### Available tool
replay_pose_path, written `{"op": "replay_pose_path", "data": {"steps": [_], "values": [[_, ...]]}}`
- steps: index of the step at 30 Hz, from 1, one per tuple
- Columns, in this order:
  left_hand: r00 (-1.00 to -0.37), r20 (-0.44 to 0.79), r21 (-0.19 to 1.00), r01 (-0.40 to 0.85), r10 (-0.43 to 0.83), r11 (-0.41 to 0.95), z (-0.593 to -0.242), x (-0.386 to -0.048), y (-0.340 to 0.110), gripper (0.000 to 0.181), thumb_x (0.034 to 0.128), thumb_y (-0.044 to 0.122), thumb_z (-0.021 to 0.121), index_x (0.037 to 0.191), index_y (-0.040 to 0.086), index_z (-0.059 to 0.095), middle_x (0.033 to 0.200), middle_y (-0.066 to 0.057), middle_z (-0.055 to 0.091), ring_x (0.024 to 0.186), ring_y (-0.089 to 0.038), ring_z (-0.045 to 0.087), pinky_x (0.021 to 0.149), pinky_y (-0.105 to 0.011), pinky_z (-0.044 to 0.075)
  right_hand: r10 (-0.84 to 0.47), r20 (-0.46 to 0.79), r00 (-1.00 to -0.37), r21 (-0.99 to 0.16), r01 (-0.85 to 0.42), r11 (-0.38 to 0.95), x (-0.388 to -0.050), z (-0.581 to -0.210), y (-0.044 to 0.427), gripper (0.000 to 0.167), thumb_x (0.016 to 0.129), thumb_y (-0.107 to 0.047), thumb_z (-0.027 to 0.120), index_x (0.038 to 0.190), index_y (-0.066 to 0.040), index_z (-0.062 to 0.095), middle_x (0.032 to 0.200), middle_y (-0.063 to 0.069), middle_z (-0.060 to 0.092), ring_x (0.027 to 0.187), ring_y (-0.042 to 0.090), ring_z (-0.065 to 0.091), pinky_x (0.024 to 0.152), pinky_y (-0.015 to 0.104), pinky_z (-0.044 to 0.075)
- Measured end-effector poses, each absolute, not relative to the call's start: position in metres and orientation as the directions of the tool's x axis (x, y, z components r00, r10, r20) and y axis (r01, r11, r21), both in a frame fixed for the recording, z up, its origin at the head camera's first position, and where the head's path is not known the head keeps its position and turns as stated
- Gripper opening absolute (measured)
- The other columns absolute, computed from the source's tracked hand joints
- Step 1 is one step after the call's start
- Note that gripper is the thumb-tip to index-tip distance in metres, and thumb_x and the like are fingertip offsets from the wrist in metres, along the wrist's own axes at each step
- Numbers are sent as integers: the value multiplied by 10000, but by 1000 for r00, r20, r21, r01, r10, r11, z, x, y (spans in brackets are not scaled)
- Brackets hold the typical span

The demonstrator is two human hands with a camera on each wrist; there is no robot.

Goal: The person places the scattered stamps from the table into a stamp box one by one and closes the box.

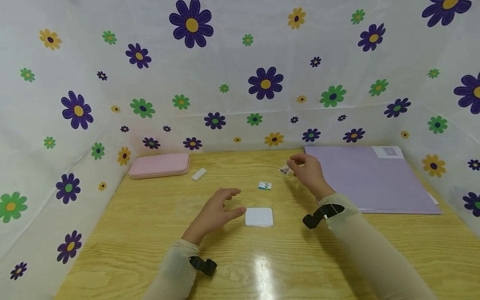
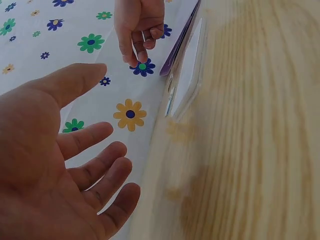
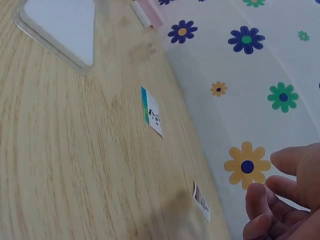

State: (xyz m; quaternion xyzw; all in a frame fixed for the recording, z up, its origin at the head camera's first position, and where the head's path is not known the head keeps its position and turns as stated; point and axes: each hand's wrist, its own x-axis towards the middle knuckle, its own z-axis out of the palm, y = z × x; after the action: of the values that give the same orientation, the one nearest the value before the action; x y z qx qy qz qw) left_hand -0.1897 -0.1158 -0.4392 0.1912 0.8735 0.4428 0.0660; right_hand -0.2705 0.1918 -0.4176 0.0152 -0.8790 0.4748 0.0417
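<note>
My left hand is held above the table with its fingers spread and nothing in it. Beside its thumb lies a flat white rectangular thing with rounded corners and a clear rim, seen also in the right wrist view. Farther back, my right hand hovers with loosely bent fingers, holding nothing. Just left of its fingertips is a small picture piece, lying on the table apart from the hand in the right wrist view. A second small picture piece, with a blue strip, lies between it and the white thing.
A pink case sits at the back left, and a white eraser-like block lies to its right. A large purple folder covers the back right of the wooden table. Flower-printed cloth walls the back and sides.
</note>
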Motion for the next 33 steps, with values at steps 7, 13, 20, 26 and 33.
{"op": "replay_pose_path", "data": {"steps": [7, 13, 20, 26, 33], "values": [[-905, 22, 806, 268, 424, 528, -444, -190, -112, 605, 882, 356, 756, 1392, 110, 542, 1345, -60, 520, 1211, -291, 497, 979, -495, 428, 28, -3, -1000, -851, 17, 524, -277, -424, 192, 386, 1005, -268, 589, 1295, -12, 589, 1133, 174, 574, 848, 313, 630, 650, 305, 494], [-891, -23, 789, 261, 453, 556, -449, -192, -110, 616, 847, 385, 787, 1363, 127, 570, 1215, -47, 543, 1105, -231, 515, 970, -447, 430, 46, -33, -998, -848, 53, 527, -284, -429, 192, 361, 1001, -252, 598, 1277, -19, 607, 1031, 164, 584, 758, 255, 598, 620, 287, 484], [-883, -58, 771, 257, 466, 583, -454, -194, -108, 645, 801, 362, 834, 1353, 147, 578, 1160, -2, 540, 1058, -186, 507, 959, -408, 427, 52, -65, -997, -826, 83, 557, -291, -436, 192, 371, 998, -239, 596, 1265, 18, 607, 993, 182, 608, 651, 185, 572, 589, 290, 476], [-879, -55, 752, 275, 473, 599, -455, -196, -106, 666, 770, 345, 863, 1341, 140, 587, 1137, 6, 542, 1048, -182, 510, 955, -402, 434, 98, -78, -992, -822, 120, 557, -298, -445, 192, 361, 992, -234, 608, 1242, 26, 631, 1046, 178, 600, 653, 152, 571, 580, 270, 471], [-882, -49, 736, 285, 468, 615, -452, -196, -106, 669, 751, 326, 880, 1323, 124, 596, 1137, -9, 547, 1045, -195, 515, 948, -408, 440, 164, -69, -984, -826, 148, 544, -301, -448, 191, 316, 971, -188, 630, 1209, 19, 657, 968, 160, 603, 606, 137, 562, 546, 256, 457]]}}
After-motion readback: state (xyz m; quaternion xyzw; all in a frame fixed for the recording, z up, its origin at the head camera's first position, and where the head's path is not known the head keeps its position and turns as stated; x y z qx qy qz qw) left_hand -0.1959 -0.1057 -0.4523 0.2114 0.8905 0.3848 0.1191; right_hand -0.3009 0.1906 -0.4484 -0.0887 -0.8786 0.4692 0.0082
